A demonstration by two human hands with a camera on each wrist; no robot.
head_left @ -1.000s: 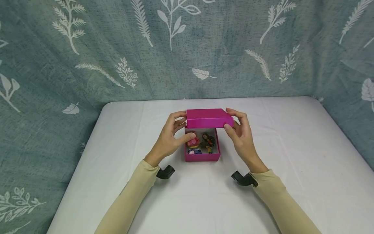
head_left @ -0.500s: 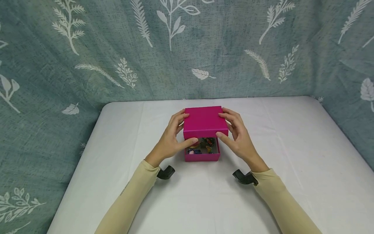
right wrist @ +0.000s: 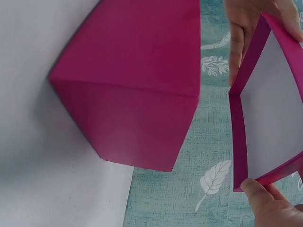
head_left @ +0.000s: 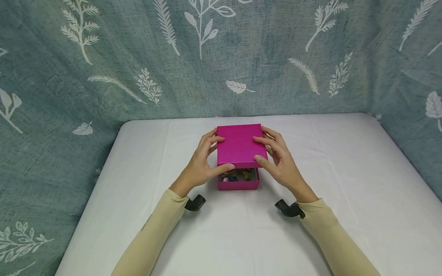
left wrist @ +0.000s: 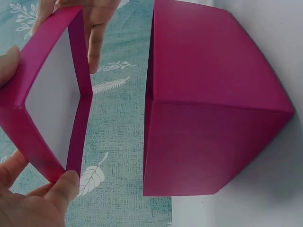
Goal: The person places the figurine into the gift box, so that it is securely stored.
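Note:
A magenta box lid (head_left: 239,145) is held level above a matching open box (head_left: 239,186) on the table. My left hand (head_left: 202,163) grips the lid's left side, thumb at the near left corner. Opposite it, my right hand (head_left: 279,165) holds the right side, with fingers over the top and thumb at the near edge. In the left wrist view a gap separates the raised lid (left wrist: 52,99), white inside, from the box (left wrist: 203,104). Small colourful figurines (head_left: 247,174) lie in the box, mostly hidden under the lid.
White cloth (head_left: 248,237) covers the table around the box. Behind the table's far edge hangs a teal curtain (head_left: 193,92) with white leaf prints. A black wrist camera mount (head_left: 195,203) sits by the left sleeve, another mount (head_left: 289,209) by the right.
The lid has levelled out from a tilt and come nearer, over the box, hiding more of the figurines. Both hands have kept hold of it, the right shifting slightly left.

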